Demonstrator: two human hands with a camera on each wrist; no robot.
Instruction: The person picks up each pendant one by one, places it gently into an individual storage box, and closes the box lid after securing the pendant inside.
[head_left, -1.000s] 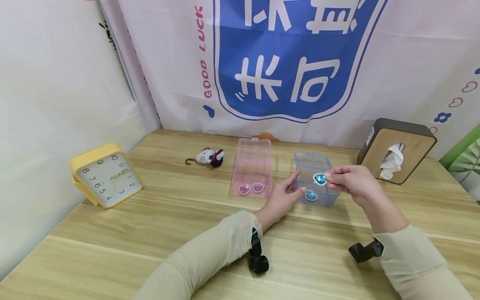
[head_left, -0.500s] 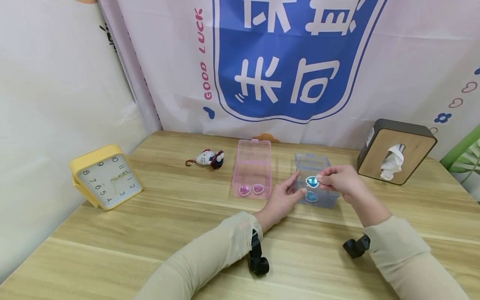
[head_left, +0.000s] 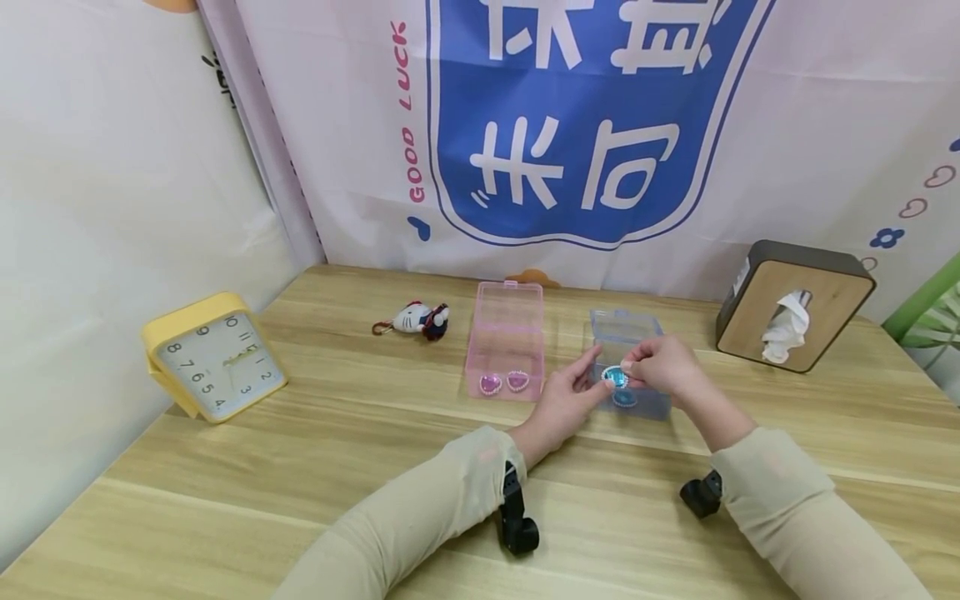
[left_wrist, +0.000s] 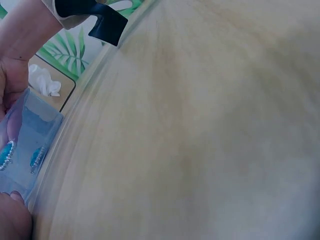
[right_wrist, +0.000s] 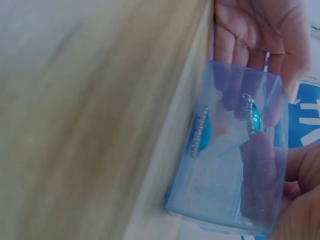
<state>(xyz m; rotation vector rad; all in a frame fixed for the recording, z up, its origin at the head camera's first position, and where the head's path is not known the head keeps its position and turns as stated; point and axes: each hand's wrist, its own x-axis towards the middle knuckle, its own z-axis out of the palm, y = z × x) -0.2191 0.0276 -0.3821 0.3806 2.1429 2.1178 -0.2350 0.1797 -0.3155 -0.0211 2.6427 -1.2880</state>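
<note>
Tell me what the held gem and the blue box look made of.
Held gem: glossy, maybe acrylic or glass, by its bright highlights; material of its beaded rim unclear. Blue box: probably smooth plastic; the gem shows through its tinted wall.

Smooth translucent plastic on the blue box (right_wrist: 215, 185), glossy gems (head_left: 615, 377) with perhaps metallic beaded rims (right_wrist: 200, 132), smooth wood-grain tabletop (head_left: 225, 483)

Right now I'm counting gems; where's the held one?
Head view, right of centre: the held gem is inside the blue box, in the right hand, above another gem.
</note>
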